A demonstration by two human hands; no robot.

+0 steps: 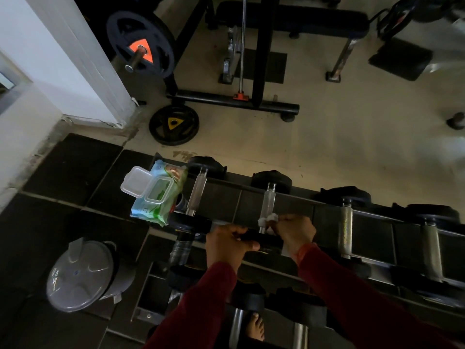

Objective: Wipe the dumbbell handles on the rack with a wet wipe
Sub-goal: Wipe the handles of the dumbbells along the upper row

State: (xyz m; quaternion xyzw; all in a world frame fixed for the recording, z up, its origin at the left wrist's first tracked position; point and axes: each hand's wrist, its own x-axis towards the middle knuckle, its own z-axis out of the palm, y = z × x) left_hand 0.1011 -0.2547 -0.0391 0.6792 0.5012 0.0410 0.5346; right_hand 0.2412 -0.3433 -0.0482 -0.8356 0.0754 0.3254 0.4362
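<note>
Item one, containers. We log a wet-wipe pack (pixel 157 195), pale blue and green, lying on the rack's top tier to the left of the left hand (pixel 227 244) and a little beyond it. Its clear flip lid stands open, hinged back to the left; through the opening we see only green, and we cannot tell how many wipes are inside. Below and well left of the same hand stands a grey lidded bin (pixel 85 274) on the dark floor tiles; its lid is on, so its contents are hidden from us.

Item two, the dumbbell (pixel 268 205) in hand. It lies across the top tier of the rack (pixel 372 222), second from the left. Its handle is bright metal, knurled along the middle, with black heads at both ends; the far head rests beyond the right hand (pixel 294 234), the near head sits between the two hands. Our left hand curls round that near head and grips it. Our right hand pinches a crumpled white wet wipe (pixel 270 219) against the near end of the handle, fingers closed on the cloth.

Item three, neighbours. One dumbbell (pixel 197 195) lies left of both hands, just beside the pack; two more (pixel 346 227) lie right of the right hand. All have the same metal handles. Lower tiers under our red sleeves hold further dumbbells, dim and hard to read.
</note>
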